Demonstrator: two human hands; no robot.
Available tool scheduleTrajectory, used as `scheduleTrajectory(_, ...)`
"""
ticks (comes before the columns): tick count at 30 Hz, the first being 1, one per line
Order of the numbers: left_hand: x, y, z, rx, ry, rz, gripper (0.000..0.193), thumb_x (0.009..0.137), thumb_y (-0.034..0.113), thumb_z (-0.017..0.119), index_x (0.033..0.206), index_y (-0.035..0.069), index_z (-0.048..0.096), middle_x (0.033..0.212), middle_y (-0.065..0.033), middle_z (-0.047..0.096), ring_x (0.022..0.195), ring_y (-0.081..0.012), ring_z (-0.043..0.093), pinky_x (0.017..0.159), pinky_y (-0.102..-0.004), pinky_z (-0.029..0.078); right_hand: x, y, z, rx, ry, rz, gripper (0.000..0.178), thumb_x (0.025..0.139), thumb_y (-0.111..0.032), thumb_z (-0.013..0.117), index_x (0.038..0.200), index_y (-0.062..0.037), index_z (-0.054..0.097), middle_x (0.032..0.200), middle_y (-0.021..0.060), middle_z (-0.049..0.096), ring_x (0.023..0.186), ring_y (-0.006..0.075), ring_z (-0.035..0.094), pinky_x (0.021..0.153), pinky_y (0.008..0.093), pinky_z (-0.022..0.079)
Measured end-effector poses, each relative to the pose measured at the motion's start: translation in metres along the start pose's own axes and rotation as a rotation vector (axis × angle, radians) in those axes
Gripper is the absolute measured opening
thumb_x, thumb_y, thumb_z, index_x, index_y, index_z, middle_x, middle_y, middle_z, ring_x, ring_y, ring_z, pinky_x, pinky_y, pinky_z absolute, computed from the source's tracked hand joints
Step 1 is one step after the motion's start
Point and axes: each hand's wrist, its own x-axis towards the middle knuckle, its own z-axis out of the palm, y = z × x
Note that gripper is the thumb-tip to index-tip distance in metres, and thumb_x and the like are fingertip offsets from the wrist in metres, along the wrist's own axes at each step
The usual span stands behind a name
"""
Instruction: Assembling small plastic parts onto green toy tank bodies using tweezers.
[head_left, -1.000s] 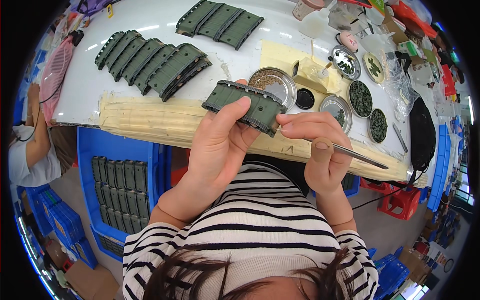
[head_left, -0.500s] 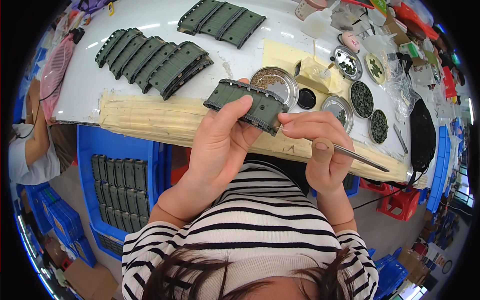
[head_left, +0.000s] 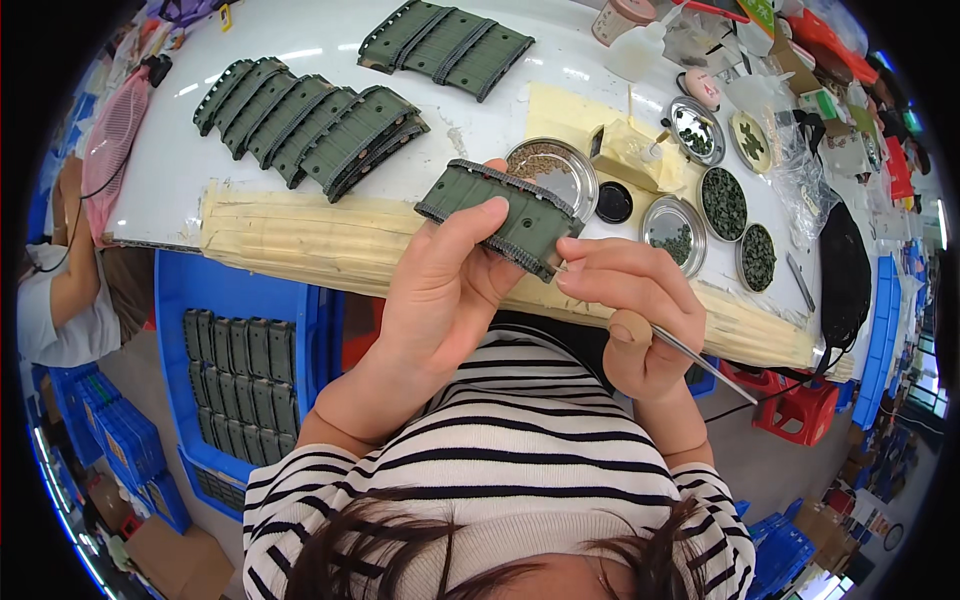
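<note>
My left hand grips a dark green, slightly curved plastic part with grey-black ribbed edges and small holes, its thumb on the top face and the other fingers beneath. My right hand is closed around slim metal tweezers. Their rear end sticks out to the lower right. The thin tip is at the part's near right corner, where my right fingertips also touch or nearly touch; the exact contact is too small to tell. A tan cover wraps one right-hand digit, probably the thumb.
Similar green parts lie overlapped at left, and more at the back. Round tins hold brown bits and small green pieces. A blue crate stands below the table's padded edge. Another person's arm shows at far left.
The part has shifted slightly right and down in my left hand. The tweezers' rear end has swung downward and left as my right hand turned.
</note>
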Motion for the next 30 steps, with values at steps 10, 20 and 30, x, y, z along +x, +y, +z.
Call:
scheduleTrajectory(10,-0.003,0.0,0.001,0.024,-0.06,-0.007,0.045,0.095,0.014,0.047,0.136,0.003,0.036,0.127,-0.0155,0.053,0.112,-0.0244,0.058,0.091,-0.0398,0.052,0.0,-0.015,-0.004,-0.066,-0.043,-0.006,0.029,0.075,-0.015,0.069,0.099,0.0016,0.067,0.101,0.016,0.063,0.093,0.0267,0.064,0.078,0.0326,0.054)
scheduleTrajectory(20,-0.005,-0.001,0.003,0.032,-0.076,-0.005,0.046,0.094,0.013,0.046,0.137,0.004,0.035,0.129,-0.0162,0.051,0.114,-0.0242,0.056,0.093,-0.0402,0.052,-0.002,-0.016,-0.004,-0.047,-0.019,-0.055,0.032,0.073,-0.015,0.07,0.099,0.0034,0.066,0.098,0.0155,0.062,0.095,0.0291,0.064,0.079,0.0351,0.053)
scheduleTrajectory(30,-0.005,-0.001,0.0,0.004,-0.112,-0.006,0.047,0.093,0.012,0.046,0.138,0.004,0.034,0.128,-0.016,0.051,0.115,-0.0236,0.056,0.094,-0.0392,0.053,-0.001,-0.019,-0.004,-0.058,-0.048,-0.046,0.032,0.074,-0.015,0.069,0.1,0.0036,0.066,0.097,0.0132,0.062,0.097,0.0294,0.063,0.079,0.0354,0.052)
